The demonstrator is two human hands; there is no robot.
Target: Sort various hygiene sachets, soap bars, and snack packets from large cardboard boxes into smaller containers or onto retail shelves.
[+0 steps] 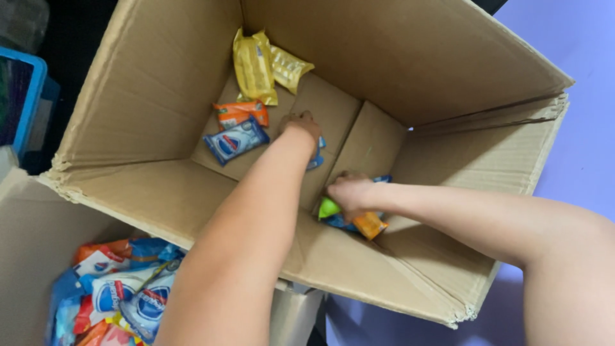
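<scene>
- Both arms reach down into a large cardboard box (154, 83) with its flaps standing open.
- The left hand (301, 126) is at the middle of the box floor, knuckles up, on a blue packet (317, 154) that shows only as a sliver beside the wrist; its fingers are hidden, so I cannot tell if it grips the packet or just presses on it.
- The right hand (349, 192) is near the right wall of the box, curled over a small heap: a green packet (328, 207) at the thumb side and an orange packet (370, 224) just under the wrist, with blue wrappers beneath. It looks clasped on them, though the fingertips are out of sight.
- At the far corner of the box floor, two yellow packets (255, 67) lean against the back wall.
- Just before them lie an orange wrapper (240, 113) and a blue-white pouch (236, 141), touching, well apart from the right hand.
- Outside the box, at the lower left, a second carton (32, 237) holds a pile of pouches (122, 295) in blue, white and orange.
</scene>
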